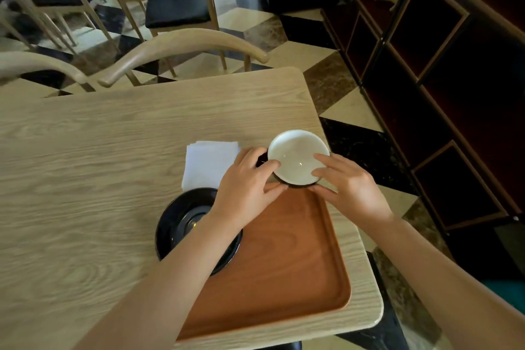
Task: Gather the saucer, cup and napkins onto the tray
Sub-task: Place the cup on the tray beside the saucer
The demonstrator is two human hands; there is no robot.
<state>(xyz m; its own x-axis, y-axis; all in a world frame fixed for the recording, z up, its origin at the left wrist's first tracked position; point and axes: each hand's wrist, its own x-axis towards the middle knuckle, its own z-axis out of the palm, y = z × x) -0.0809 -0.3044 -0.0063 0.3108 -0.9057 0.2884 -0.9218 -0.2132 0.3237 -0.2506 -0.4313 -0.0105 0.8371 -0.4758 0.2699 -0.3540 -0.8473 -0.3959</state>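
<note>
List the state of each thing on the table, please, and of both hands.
White-lined dark cup: upright, empty, held by both hands at the tray's far edge.
Black round saucer: empty, partly on the tray.
White paper napkins: stacked on the table, off the tray.
Brown wooden tray: mostly bare.
Left hand: gripping the cup.
Right hand: gripping the cup.

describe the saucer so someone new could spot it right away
Start at the brown wooden tray near the table's right corner. On its left edge, partly under the left forearm, sits the saucer. It is the only glossy black round dish; the cup is white inside.
</note>
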